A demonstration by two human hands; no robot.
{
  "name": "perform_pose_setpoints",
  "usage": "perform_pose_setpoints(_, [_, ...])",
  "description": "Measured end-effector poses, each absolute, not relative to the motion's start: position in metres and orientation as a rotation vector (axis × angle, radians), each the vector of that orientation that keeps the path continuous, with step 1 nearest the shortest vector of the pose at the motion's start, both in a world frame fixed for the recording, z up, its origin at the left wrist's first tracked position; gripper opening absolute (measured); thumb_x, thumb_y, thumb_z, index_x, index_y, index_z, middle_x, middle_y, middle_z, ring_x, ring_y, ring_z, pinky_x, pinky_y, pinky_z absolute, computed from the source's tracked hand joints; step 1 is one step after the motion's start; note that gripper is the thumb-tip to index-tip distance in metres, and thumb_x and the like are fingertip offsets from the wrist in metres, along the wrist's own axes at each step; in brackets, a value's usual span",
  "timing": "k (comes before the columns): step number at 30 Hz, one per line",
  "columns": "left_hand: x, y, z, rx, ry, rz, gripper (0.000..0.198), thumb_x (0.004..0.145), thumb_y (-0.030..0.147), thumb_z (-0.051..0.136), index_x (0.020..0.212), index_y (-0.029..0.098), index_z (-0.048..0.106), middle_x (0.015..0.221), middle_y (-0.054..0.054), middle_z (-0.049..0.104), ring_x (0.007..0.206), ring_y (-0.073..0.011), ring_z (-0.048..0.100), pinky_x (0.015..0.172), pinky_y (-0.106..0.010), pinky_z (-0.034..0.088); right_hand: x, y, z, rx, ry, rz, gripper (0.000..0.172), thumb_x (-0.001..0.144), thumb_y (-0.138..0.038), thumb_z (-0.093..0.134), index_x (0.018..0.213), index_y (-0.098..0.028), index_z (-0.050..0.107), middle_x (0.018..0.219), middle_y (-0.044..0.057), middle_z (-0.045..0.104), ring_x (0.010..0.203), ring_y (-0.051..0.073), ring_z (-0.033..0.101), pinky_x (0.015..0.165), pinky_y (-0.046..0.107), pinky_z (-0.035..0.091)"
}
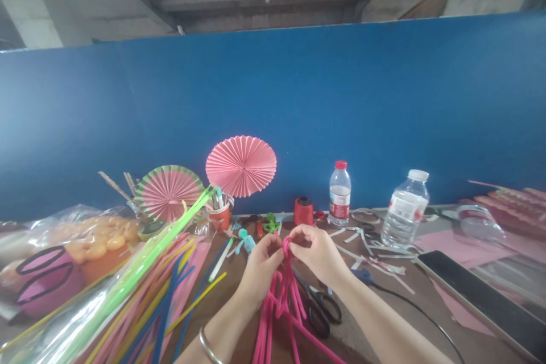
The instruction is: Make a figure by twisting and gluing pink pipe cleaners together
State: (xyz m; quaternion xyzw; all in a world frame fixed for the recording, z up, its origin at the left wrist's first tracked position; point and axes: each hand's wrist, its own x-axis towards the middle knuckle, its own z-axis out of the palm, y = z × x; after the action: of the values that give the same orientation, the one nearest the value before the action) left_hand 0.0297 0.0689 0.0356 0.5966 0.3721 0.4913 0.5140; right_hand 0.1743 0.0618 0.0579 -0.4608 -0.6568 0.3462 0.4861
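Both my hands meet at the middle of the table, pinching the top of a bundle of pink pipe cleaners (281, 301). My left hand (261, 268), a bangle on its wrist, has its fingers closed on the bundle's upper end. My right hand (318, 253) curls its fingers round the same twisted end from the right. The loose pink stems hang down toward me. Black-handled scissors (321, 306) lie on the table just under my right wrist.
A pile of coloured pipe cleaners in clear bags (128, 296) fills the left. Two pink paper fans (241, 166) lean on the blue partition (341, 108). A red thread spool (303, 211), two water bottles (340, 193), paper strips and a dark tablet (482, 296) lie to the right.
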Motion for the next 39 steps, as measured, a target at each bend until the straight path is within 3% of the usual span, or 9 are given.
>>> perform_pose_setpoints(12, [0.025,0.064,0.041,1.637,1.103,1.307,0.015,0.072,0.016,0.054,0.083,0.018,0.063,0.071,-0.001,0.066,0.061,-0.0145,0.059,0.056,-0.024,0.046,0.172,0.057,0.052,-1.111,-1.735,0.549,0.021,0.07,-0.01,0.05,0.079,-0.022,0.063,0.07,-0.002,0.067,0.063,0.016,0.061,0.064,0.025,0.045])
perform_pose_setpoints(19, [0.023,0.065,0.038,1.763,1.222,1.352,0.019,0.07,0.012,0.052,0.079,0.02,0.066,0.077,-0.002,0.067,0.072,-0.0181,0.061,0.067,-0.028,0.045,0.172,0.06,0.048,-1.113,-1.746,0.484,0.025,0.068,-0.008,0.048,0.081,-0.021,0.065,0.073,0.0,0.067,0.065,0.016,0.06,0.063,0.025,0.045])
perform_pose_setpoints(31, [0.025,0.065,0.037,1.785,1.244,1.321,0.02,0.072,0.013,0.05,0.082,0.02,0.066,0.076,-0.002,0.066,0.067,-0.017,0.06,0.065,-0.028,0.044,0.172,0.061,0.047,-1.131,-1.716,0.498,0.024,0.066,-0.007,0.048,0.076,-0.02,0.065,0.071,0.0,0.065,0.064,0.015,0.058,0.062,0.024,0.044])
perform_pose_setpoints(39, [0.026,0.065,0.035,1.645,1.196,1.318,0.012,0.073,0.019,0.052,0.078,0.019,0.063,0.066,0.0,0.062,0.055,-0.0137,0.055,0.052,-0.024,0.041,0.171,0.061,0.045,-1.125,-1.667,0.56,0.022,0.067,-0.009,0.05,0.074,-0.02,0.067,0.072,0.001,0.065,0.065,0.016,0.058,0.064,0.026,0.044])
